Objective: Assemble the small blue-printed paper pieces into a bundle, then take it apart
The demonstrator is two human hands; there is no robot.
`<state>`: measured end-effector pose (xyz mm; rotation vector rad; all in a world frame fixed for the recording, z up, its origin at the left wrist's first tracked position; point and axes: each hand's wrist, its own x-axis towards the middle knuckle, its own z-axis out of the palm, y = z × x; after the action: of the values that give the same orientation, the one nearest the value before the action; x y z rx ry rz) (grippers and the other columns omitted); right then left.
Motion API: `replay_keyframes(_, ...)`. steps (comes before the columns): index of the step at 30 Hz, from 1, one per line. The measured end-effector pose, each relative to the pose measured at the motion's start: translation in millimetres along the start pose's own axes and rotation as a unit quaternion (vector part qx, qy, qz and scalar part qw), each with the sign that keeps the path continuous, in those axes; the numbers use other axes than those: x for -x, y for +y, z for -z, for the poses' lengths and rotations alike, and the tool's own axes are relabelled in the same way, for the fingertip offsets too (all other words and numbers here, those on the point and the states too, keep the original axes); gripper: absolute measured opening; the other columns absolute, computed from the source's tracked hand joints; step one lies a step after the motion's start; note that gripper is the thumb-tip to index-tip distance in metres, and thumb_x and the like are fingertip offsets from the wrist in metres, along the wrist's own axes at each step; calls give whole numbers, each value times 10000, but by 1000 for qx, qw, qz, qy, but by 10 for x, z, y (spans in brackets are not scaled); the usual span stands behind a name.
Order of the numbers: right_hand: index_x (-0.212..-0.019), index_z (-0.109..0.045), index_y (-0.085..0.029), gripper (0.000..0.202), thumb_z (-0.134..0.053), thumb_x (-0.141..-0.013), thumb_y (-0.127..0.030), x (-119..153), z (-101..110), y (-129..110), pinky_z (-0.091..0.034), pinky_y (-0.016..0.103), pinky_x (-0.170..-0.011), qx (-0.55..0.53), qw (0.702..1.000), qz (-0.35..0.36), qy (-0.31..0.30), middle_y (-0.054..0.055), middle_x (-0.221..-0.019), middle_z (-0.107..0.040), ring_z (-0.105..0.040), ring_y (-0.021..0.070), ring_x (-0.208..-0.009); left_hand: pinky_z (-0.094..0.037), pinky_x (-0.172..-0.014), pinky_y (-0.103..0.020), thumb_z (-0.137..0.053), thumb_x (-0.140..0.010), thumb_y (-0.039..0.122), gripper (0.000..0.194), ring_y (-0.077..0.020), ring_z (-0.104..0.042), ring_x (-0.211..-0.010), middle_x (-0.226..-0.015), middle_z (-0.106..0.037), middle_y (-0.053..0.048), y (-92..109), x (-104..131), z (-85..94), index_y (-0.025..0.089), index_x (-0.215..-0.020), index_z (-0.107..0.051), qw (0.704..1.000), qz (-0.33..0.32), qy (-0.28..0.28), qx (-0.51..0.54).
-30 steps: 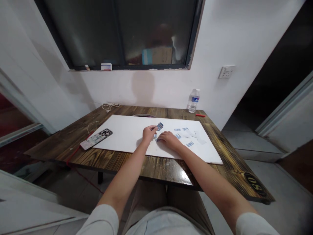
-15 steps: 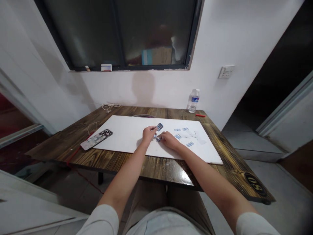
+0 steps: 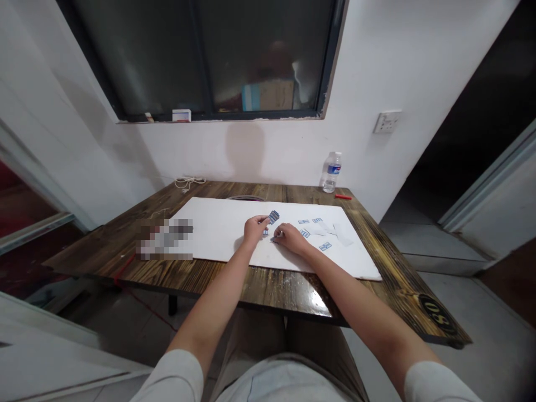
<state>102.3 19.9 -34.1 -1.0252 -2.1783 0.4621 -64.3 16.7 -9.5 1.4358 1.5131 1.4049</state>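
A small fan of dark blue-printed cards (image 3: 273,216) is pinched in my left hand (image 3: 254,229), just above the white board (image 3: 218,223). Right beside it, my right hand (image 3: 291,237) has its fingertips closed on a small card (image 3: 273,240) low over the board, seen almost edge-on. Another blue-and-white card (image 3: 265,232) shows under my left fingers. To the right of my right hand lie several more such cards (image 3: 325,246), flat and apart, along with pale paper slips (image 3: 343,235).
A clear water bottle (image 3: 332,172) stands at the back of the wooden table (image 3: 192,279), with a red pen-like stick (image 3: 343,196) near it. White cord (image 3: 190,182) lies at the back left. A pixelated patch (image 3: 165,240) covers the board's left end.
My right fingers have lifted and tilted the small card, which lay flatter half a second ago. My left hand and its card fan have stayed in place.
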Motion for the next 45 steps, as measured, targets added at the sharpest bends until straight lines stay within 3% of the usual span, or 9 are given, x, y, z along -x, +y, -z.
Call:
replay_keyframes(4, -717, -667, -201, 123, -701, -751, -315, -25, 71, -9, -396, 265, -636, -141, 986, -68, 56, -1, -682, -662, -545, 145, -637, -456, -522, -206, -669, -758, 271, 190, -118, -625, -553, -717, -715, -33, -19, -17, 1, 166, -894, -750, 1000, -1, 1, -5)
replay_keyframes(8, -691, -654, -192, 307, -743, -671, -485, -45, 133, -10, -406, 275, -610, -279, 940, -133, 143, 17, -668, -673, -563, 156, -624, -467, -537, -219, -670, -755, 286, 202, -123, -623, -560, -749, -726, -42, 5, 14, -18, 160, -891, -749, 1000, -3, -12, 7)
replay_keyframes(15, -694, -635, -188, 413, -825, -544, -523, -23, 181, -64, -431, 285, -620, -404, 878, -183, 181, 11, -652, -651, -554, 148, -621, -491, -608, -259, -730, -699, 370, 268, -143, -620, -596, -790, -739, -68, 149, 129, -46, 152, -853, -756, 996, -36, -76, 36)
replay_keyframes(21, -899, -668, -200, 524, -840, -534, -533, -55, 150, -30, -423, 258, -556, -499, 836, -186, 134, -32, -627, -614, -500, 110, -546, -499, -620, -279, -774, -647, 470, 372, -157, -624, -615, -807, -742, -80, 216, 156, -18, 147, -832, -756, 986, -62, -136, 73)
replay_keyframes(28, -705, -627, -199, 432, -840, -552, -543, -83, 119, 18, -507, 305, -679, -545, 814, -162, 121, -3, -673, -637, -586, 136, -620, -452, -578, -242, -696, -734, 450, 335, -157, -633, -659, -812, -734, -73, 172, 111, -20, 151, -874, -748, 988, -61, -131, 57)
replay_keyframes(31, -732, -609, -203, 439, -835, -569, -542, -80, 142, 20, -532, 341, -735, -554, 804, -165, 137, 17, -714, -664, -636, 168, -671, -455, -616, -252, -612, -824, 394, 271, -175, -645, -731, -875, -735, -71, 126, 85, 25, 179, -926, -742, 998, -39, -49, -11)
replay_keyframes(34, -737, -596, -204, 466, -836, -553, -559, -76, 161, 25, -546, 366, -739, -559, 798, -174, 143, 44, -739, -688, -659, 194, -681, -455, -757, -291, -603, -847, 278, 171, -205, -637, -857, -965, -727, -77, 100, 87, 101, 210, -923, -740, 981, -62, 15, -185)
replay_keyframes(40, -760, -591, -206, 466, -828, -563, -556, -70, 146, 49, -554, 355, -708, -546, 801, -185, 162, 42, -741, -695, -659, 184, -643, -365, -917, -386, -719, -769, 246, 65, -300, -543, -1079, -1026, -670, -120, 114, 138, 160, 221, -828, -733, 890, -76, -69, -445)
replay_keyframes(45, -740, -599, -201, 459, -836, -552, -546, -53, 127, 42, -555, 333, -685, -535, 809, -183, 163, 12, -687, -669, -652, 169, -616, -365, -895, -370, -701, -798, 259, 101, -277, -551, -1034, -1037, -650, -116, 129, 149, 150, 220, -890, -718, 879, -63, -87, -464)
